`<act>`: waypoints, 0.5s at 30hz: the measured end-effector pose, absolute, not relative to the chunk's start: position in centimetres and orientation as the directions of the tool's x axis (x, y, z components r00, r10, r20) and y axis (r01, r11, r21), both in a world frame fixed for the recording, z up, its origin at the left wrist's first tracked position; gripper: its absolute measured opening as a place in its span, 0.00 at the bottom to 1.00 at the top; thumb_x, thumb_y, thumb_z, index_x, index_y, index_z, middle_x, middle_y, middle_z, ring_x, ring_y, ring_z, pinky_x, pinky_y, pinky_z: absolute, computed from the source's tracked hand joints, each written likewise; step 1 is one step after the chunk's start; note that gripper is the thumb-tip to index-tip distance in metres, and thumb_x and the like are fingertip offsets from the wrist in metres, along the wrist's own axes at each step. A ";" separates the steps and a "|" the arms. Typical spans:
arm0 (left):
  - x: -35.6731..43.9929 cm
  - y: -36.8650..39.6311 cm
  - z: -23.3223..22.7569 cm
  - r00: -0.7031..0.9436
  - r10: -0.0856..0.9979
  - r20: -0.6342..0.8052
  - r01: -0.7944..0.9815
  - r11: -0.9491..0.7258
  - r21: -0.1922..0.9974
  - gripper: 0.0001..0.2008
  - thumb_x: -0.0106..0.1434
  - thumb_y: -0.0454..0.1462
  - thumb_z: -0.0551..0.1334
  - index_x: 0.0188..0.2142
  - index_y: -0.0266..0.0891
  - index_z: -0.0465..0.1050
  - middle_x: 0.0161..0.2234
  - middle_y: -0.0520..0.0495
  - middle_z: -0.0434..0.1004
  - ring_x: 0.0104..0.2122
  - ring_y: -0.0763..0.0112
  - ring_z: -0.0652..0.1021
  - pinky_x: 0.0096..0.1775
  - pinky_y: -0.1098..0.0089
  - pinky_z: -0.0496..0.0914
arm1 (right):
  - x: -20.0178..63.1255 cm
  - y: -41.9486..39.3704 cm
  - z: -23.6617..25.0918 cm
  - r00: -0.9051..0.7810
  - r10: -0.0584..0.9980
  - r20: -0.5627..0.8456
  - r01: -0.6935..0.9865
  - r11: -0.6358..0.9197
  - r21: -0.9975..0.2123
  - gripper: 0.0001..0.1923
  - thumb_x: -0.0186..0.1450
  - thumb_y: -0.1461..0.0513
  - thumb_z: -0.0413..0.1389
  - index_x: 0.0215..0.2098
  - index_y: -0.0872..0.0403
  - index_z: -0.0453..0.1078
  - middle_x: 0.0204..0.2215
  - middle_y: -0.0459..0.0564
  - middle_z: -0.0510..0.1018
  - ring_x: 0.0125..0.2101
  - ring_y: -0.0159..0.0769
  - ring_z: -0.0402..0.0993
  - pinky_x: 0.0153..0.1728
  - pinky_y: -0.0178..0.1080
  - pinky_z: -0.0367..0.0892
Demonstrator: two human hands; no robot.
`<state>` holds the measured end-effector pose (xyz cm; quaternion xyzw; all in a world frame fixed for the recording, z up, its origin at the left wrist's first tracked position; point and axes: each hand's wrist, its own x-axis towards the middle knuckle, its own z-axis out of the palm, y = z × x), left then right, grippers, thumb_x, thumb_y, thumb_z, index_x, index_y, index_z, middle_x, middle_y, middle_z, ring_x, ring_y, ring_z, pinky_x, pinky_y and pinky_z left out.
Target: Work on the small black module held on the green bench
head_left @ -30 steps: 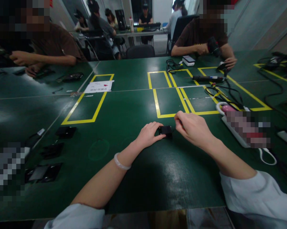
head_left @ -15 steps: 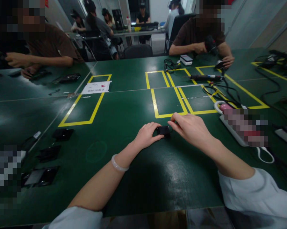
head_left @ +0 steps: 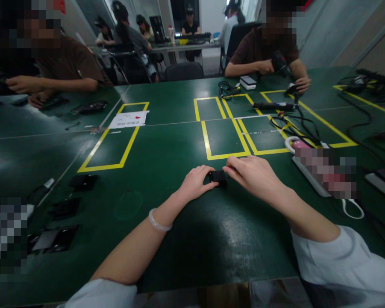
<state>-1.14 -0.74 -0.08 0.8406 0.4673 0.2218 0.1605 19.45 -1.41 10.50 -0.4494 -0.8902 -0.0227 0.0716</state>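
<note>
A small black block-shaped part (head_left: 218,177) lies on the green table (head_left: 166,154), just below the yellow-taped boxes (head_left: 222,137). My left hand (head_left: 197,182) grips its left side with curled fingers. My right hand (head_left: 254,173) comes in from the right, its fingertips resting on the part's top right edge. A pale bangle (head_left: 157,222) sits on my left wrist. Both my sleeves are white.
Several flat black parts (head_left: 83,182) lie at the left edge. A white power strip (head_left: 310,182) and black cables (head_left: 295,124) lie to the right. A soldering tool (head_left: 274,105) lies beyond. Two people in brown shirts work at the far side (head_left: 263,51). A white paper (head_left: 130,119) lies on a taped box.
My right hand has lowered and closed in onto the black part; earlier its fingertips were lifted slightly above and behind it. My left hand stays on the part.
</note>
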 end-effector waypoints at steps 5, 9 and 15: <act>-1.2 -0.6 -0.1 0.461 0.859 0.223 0.716 -0.508 0.479 0.18 0.62 0.48 0.61 0.47 0.42 0.66 0.42 0.47 0.72 0.43 0.61 0.73 0.45 0.61 0.68 | 19.6 -1.5 10.5 -0.600 0.787 0.147 0.791 0.610 -0.039 0.10 0.70 0.60 0.43 0.41 0.53 0.65 0.30 0.48 0.78 0.30 0.37 0.74 0.28 0.36 0.54; -1.2 -0.6 -0.1 0.457 0.862 0.218 0.719 -0.502 0.481 0.17 0.62 0.47 0.61 0.47 0.42 0.66 0.43 0.47 0.72 0.43 0.61 0.73 0.45 0.61 0.67 | 19.7 -1.7 10.8 -0.637 0.753 0.164 0.753 0.654 -0.076 0.09 0.69 0.60 0.44 0.41 0.53 0.63 0.33 0.48 0.78 0.31 0.36 0.74 0.30 0.36 0.55; -1.1 -0.6 -0.1 0.459 0.863 0.211 0.718 -0.500 0.484 0.18 0.62 0.48 0.60 0.48 0.42 0.66 0.42 0.46 0.72 0.43 0.61 0.73 0.45 0.61 0.67 | 19.5 -1.4 10.5 -0.592 0.794 0.139 0.803 0.596 0.011 0.15 0.71 0.54 0.42 0.35 0.52 0.65 0.26 0.48 0.77 0.28 0.38 0.73 0.29 0.37 0.55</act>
